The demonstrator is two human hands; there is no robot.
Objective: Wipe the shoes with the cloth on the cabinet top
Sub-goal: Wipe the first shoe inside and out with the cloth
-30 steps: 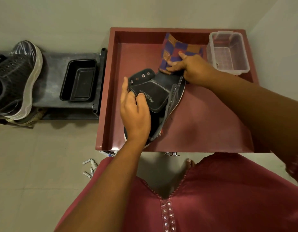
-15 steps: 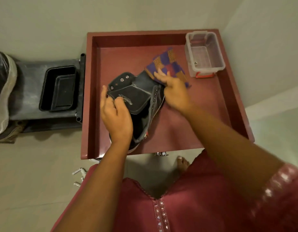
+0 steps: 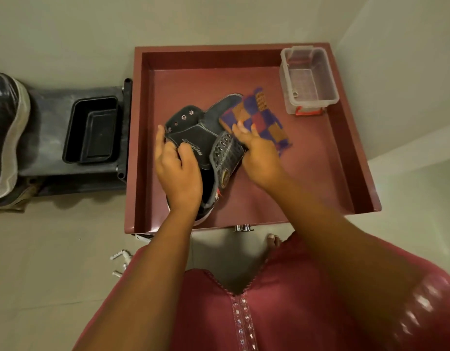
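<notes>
Pressing the checked cloth (image 3: 257, 122) flat with straight right hand (image 3: 259, 158) fingers, just right of the shoe (image 3: 206, 148). Left hand (image 3: 178, 173) gripping the shoe's tongue, long axis near-left to far-right.

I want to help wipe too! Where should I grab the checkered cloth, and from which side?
Probably its free right edge, coming from the right. The cloth lies flat there on the cabinet top; its left part is under the right hand and against the shoe.

On the cabinet top (image 3: 307, 188) the shoe (image 3: 206, 138) lay left of centre, the cloth (image 3: 259, 117) touching its right side. A tub (image 3: 308, 79) stood in the far right corner. Left of the cabinet, a tray (image 3: 92, 130) sat on a lower rack (image 3: 47, 148).
</notes>
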